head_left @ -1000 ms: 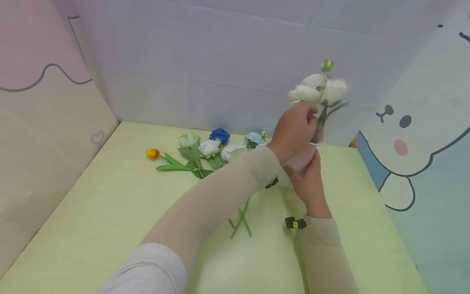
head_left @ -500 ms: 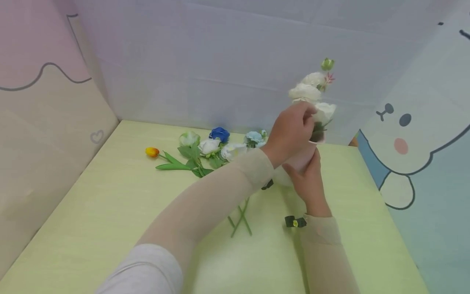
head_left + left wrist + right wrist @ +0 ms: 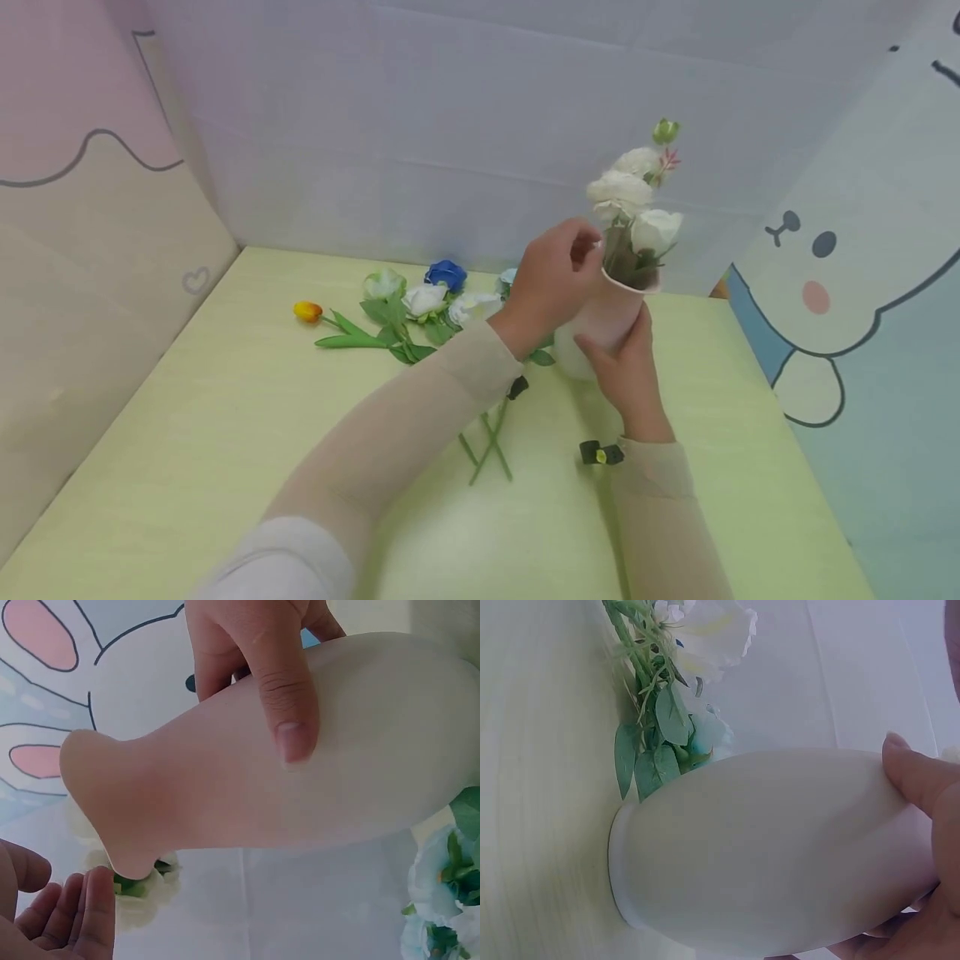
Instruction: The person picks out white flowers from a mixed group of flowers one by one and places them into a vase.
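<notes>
A tall pale vase (image 3: 600, 325), pinkish toward its flared mouth, stands at the back right of the table. My right hand (image 3: 630, 379) grips its side, with the thumb across the front in the left wrist view. White artificial flowers (image 3: 621, 193), a green bud (image 3: 665, 131) and a small pink sprig (image 3: 669, 160) rise from the mouth. A lower white rose (image 3: 656, 231) sits close to the rim. My left hand (image 3: 555, 275) is beside the rim, its fingers loosely bent around nothing. In the left wrist view, those fingertips (image 3: 97, 889) show near the vase's mouth.
Left of the vase lie more artificial flowers: an orange tulip (image 3: 308, 312), a blue rose (image 3: 446, 276), a white rose (image 3: 425, 300) and a pale green one (image 3: 384, 284). Crossed stems (image 3: 491, 450) point toward the front. A fabric backdrop (image 3: 390, 125) closes off the back.
A white rose beside my left hand has gone down into the vase. My left hand has let go and moved left, away from the flowers. My right hand keeps holding the vase.
</notes>
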Demonstrator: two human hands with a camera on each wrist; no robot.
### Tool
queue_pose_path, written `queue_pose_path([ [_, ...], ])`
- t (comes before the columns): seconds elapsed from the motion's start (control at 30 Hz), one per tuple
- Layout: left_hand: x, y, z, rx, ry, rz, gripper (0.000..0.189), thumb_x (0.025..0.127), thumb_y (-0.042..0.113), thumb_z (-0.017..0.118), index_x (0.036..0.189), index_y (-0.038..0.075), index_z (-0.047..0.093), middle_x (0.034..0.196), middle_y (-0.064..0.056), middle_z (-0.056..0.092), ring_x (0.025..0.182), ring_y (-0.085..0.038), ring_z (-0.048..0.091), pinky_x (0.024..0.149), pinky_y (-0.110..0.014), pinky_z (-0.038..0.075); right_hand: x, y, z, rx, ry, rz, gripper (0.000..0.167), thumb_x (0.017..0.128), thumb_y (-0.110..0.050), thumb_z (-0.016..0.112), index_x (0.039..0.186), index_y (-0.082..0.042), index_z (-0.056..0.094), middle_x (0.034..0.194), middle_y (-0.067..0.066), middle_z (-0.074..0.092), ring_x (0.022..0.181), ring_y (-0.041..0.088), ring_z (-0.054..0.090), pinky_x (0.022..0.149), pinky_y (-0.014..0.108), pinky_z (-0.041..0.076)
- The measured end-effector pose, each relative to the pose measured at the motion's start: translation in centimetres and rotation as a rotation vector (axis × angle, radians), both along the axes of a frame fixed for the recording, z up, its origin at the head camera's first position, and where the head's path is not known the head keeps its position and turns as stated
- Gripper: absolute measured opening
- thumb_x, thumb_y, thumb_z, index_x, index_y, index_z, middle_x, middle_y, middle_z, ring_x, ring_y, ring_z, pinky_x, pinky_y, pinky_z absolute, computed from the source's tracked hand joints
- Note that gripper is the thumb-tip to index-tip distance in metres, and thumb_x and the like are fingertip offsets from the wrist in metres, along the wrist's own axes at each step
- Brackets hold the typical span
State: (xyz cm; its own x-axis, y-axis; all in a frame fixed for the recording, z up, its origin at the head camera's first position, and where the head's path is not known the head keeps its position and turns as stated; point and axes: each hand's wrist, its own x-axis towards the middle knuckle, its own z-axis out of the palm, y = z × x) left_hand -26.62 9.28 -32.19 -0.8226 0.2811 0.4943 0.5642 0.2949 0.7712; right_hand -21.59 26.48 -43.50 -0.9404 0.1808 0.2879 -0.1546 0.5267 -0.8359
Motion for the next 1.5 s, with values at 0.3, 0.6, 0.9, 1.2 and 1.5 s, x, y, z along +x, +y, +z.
queue_pose_path([
  [0.3, 1.0, -3.7, -3.4, 0.132, -0.107, 0.066, 0.019, 0.104, 0.017, 0.059, 0.119, 0.009, 0.066, 0.104, 0.000, 0.068, 0.095, -0.010, 0.065, 0.085, -0.023, 0.054, 0.0, -0.1, 0.1, 0.000, 0.016, 0.003, 0.106, 0.090, -0.029, 0.082, 0.164, -0.013, 0.008, 0.155, 0.020, 0.034, 0.141, 0.034, 0.039, 0.117, 0.055, 0.030],
  [0.6, 1.8, -7.6, -7.0, 0.161, -0.171, 0.133, 0.021, 0.104, 0.018, 0.060, 0.122, 0.007, 0.066, 0.107, -0.004, 0.067, 0.098, -0.015, 0.066, 0.086, -0.033, 0.057, -0.2, -0.3, 0.2, 0.003, 0.015, -0.002, 0.104, 0.091, -0.027, 0.082, 0.164, -0.011, 0.009, 0.155, 0.021, 0.034, 0.142, 0.034, 0.038, 0.118, 0.054, 0.029],
  [0.9, 3.2, -10.2, -9.7, 0.060, -0.230, 0.210, 0.023, 0.104, 0.019, 0.061, 0.123, 0.008, 0.066, 0.108, -0.002, 0.067, 0.100, -0.017, 0.065, 0.088, -0.036, 0.056, 0.0, -0.4, 0.3, -0.001, -0.003, -0.005, 0.104, 0.091, -0.029, 0.081, 0.164, -0.013, 0.008, 0.157, 0.020, 0.032, 0.143, 0.033, 0.037, 0.119, 0.054, 0.028],
  [1.2, 3.8, -11.8, -10.6, -0.083, -0.200, 0.224, 0.022, 0.103, 0.019, 0.061, 0.121, 0.008, 0.068, 0.105, -0.002, 0.068, 0.094, -0.017, 0.066, 0.081, -0.038, 0.057, 0.2, -0.3, 0.1, -0.006, -0.037, -0.014, 0.105, 0.092, -0.032, 0.080, 0.165, -0.015, 0.006, 0.158, 0.020, 0.031, 0.143, 0.034, 0.036, 0.119, 0.055, 0.027],
  [1.5, 4.0, -13.2, -11.0, -0.359, -0.205, 0.292, 0.019, 0.102, 0.019, 0.060, 0.110, 0.007, 0.072, 0.084, -0.001, 0.068, 0.057, -0.016, 0.054, 0.052, -0.034, 0.046, 0.1, -0.1, -0.2, -0.002, -0.003, -0.008, 0.105, 0.091, -0.030, 0.081, 0.165, -0.015, 0.007, 0.157, 0.018, 0.032, 0.142, 0.033, 0.037, 0.118, 0.055, 0.028],
])
